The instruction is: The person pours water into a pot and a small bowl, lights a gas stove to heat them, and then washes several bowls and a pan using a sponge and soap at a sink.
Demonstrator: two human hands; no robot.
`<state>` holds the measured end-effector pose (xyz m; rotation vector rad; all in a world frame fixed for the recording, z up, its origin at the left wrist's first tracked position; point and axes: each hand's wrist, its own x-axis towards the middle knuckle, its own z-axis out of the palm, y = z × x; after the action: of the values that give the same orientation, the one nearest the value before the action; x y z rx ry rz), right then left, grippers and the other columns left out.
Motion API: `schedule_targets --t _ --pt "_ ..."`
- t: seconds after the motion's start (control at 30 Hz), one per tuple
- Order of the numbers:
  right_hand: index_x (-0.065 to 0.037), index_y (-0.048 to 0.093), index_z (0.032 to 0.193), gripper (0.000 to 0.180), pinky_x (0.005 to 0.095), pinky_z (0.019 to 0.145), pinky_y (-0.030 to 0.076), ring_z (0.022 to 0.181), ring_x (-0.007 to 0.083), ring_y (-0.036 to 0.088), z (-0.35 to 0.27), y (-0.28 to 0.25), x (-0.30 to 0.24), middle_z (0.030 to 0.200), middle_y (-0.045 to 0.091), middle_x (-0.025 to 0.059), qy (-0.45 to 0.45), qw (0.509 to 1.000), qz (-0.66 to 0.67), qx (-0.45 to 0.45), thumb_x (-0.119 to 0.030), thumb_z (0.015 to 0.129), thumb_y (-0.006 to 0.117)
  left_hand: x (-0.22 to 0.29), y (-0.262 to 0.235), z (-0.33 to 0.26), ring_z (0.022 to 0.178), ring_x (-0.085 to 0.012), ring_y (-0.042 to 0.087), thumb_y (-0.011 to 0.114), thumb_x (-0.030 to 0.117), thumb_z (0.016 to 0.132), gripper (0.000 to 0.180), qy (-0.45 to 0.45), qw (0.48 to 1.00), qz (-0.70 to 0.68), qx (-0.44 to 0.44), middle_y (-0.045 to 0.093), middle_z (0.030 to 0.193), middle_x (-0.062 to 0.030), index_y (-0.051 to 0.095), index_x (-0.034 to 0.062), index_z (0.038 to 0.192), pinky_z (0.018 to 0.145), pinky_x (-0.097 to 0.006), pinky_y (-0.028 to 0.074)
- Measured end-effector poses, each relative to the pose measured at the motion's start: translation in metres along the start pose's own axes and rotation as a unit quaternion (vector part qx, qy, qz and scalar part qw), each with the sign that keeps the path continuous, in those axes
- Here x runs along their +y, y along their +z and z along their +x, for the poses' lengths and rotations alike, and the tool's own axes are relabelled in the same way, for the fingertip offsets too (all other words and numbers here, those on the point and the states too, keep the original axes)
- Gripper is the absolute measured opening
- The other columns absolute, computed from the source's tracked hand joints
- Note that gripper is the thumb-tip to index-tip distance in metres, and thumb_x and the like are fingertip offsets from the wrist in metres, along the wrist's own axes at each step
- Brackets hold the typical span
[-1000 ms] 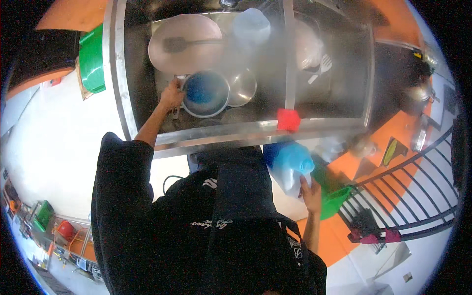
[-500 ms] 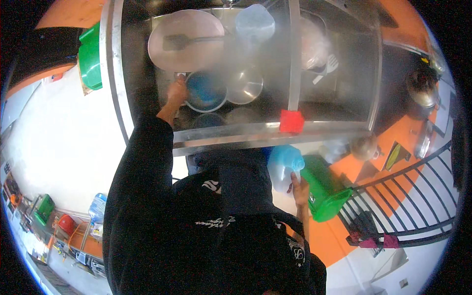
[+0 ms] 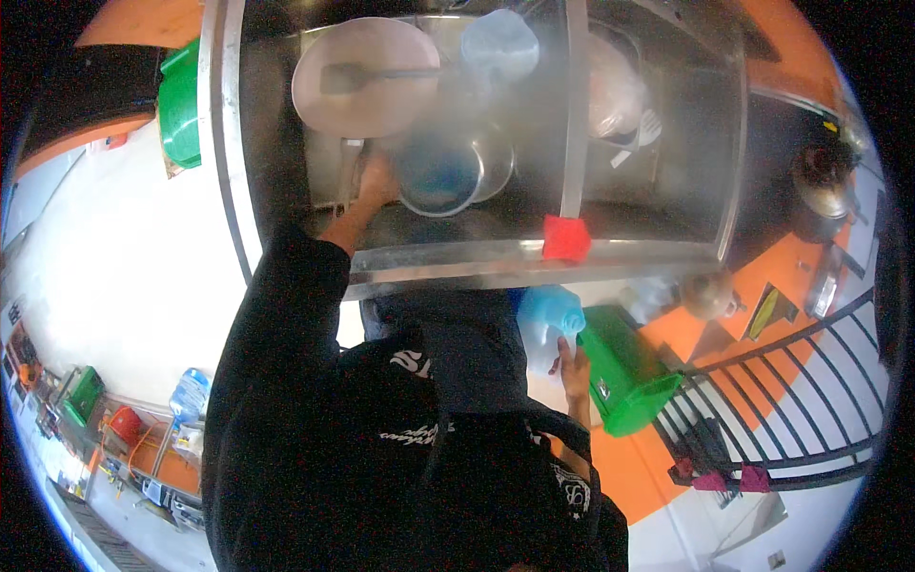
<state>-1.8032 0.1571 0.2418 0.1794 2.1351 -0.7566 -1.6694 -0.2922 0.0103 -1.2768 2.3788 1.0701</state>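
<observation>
My left hand [image 3: 376,181] reaches into the steel sink [image 3: 457,262] and grips the left rim of a round steel bowl [image 3: 440,176] with blue showing inside it. A second steel bowl lies against its right side. My right hand [image 3: 575,367] hangs low beside my body, below the sink's front edge, holding a light blue plastic container [image 3: 548,324] from underneath. My dark sleeves and torso fill the lower middle of the view.
In the sink lie a large round pale pan [image 3: 367,76] with a spatula across it and a translucent blue jug [image 3: 500,48]. A red cloth [image 3: 566,238] sits on the front rim. A green crate [image 3: 624,372] stands right of my right hand, and a green tub [image 3: 178,105] sits at far left.
My left hand stays on the bowl's rim while the view shifts. The right hand keeps the blue container at my side, and the green crate beside it shows more fully.
</observation>
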Motion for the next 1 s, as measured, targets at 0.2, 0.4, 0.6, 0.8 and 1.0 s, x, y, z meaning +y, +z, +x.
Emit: schedule_targets --t 0.2,0.4,0.6,0.8,1.0 --pt "0.002 0.048 0.113 0.04 0.0258 0.041 0.044 0.047 0.0121 0.05 0.013 0.004 0.011 0.084 0.055 0.0088 -0.011 1.0 -0.014 0.004 -0.027 0.086 0.057 0.041 0.046 0.019 0.09 -0.0392 0.059 0.063 0.021 0.071 0.043 -0.035 0.991 -0.119 0.048 0.061 0.097 -0.021 0.047 0.0064 0.108 0.078 -0.047 0.047" --pt "0.003 0.054 0.086 0.044 0.0295 0.052 0.044 0.052 0.0166 0.054 0.021 -0.014 0.031 0.066 0.056 0.0091 0.025 0.999 -0.037 0.019 -0.041 0.085 0.055 0.073 0.071 0.026 0.092 -0.0406 0.058 0.065 0.017 0.07 0.043 -0.099 0.991 -0.092 0.016 0.061 0.098 -0.0213 0.047 0.0084 0.109 0.08 -0.047 0.047" --pt "0.0 0.056 0.086 0.043 0.0247 0.049 0.04 0.053 0.0123 0.05 0.034 -0.018 0.057 0.062 0.055 0.0057 0.039 0.999 -0.019 0.012 -0.042 0.084 0.057 0.044 0.08 0.036 0.095 -0.0366 0.058 0.046 0.03 0.085 0.046 -0.16 0.987 0.003 -0.036 0.053 0.112 -0.0202 0.037 0.0103 0.126 0.081 -0.046 0.046" --pt "0.001 0.057 0.076 0.035 0.0302 0.053 0.044 0.054 0.0169 0.056 0.081 -0.049 0.096 0.06 0.059 0.0092 0.061 0.997 -0.026 0.035 -0.033 0.081 0.061 0.096 0.054 0.024 0.099 -0.0409 0.054 0.044 0.034 0.086 0.049 -0.135 0.981 0.123 -0.06 0.048 0.116 -0.0221 0.035 0.0081 0.126 0.082 -0.051 0.045" --pt "0.004 0.056 0.094 0.033 0.0315 0.058 0.048 0.061 0.0183 0.059 0.197 -0.045 0.198 0.072 0.061 0.0117 -0.005 1.0 0.001 0.002 -0.024 0.077 0.064 0.087 0.002 -0.028 0.097 -0.0346 0.055 0.049 0.022 0.084 0.04 -0.02 0.997 0.046 0.054 0.057 0.102 -0.0237 0.047 -0.0037 0.114 0.084 -0.042 0.042"
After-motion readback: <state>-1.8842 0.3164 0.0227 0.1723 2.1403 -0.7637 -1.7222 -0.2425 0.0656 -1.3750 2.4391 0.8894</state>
